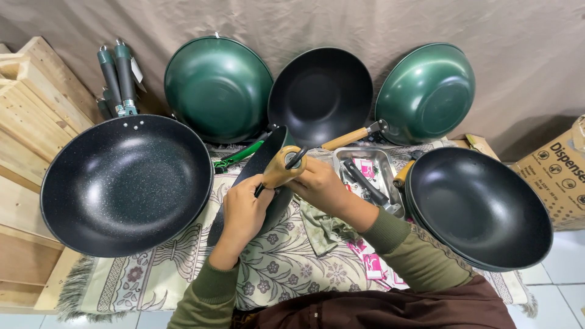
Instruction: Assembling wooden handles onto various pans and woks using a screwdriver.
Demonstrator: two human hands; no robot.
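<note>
The wooden handle [279, 168] sits at the centre of the frame, pressed onto the rim of a dark pan [253, 183] held on edge. The left hand [244, 210] grips the handle, fingers wrapped tight; the right hand [320, 183] holds a screwdriver [295, 159] pinched at its end. It looks seated but not yet fastened. Right of them, a metal tray [384, 163] with small parts; finished pans [125, 183] ring the patterned cloth [274, 268].

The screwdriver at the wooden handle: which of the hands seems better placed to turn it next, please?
Probably the right hand: it already grips the screwdriver, while the left hand steadies the wooden handle.
</note>
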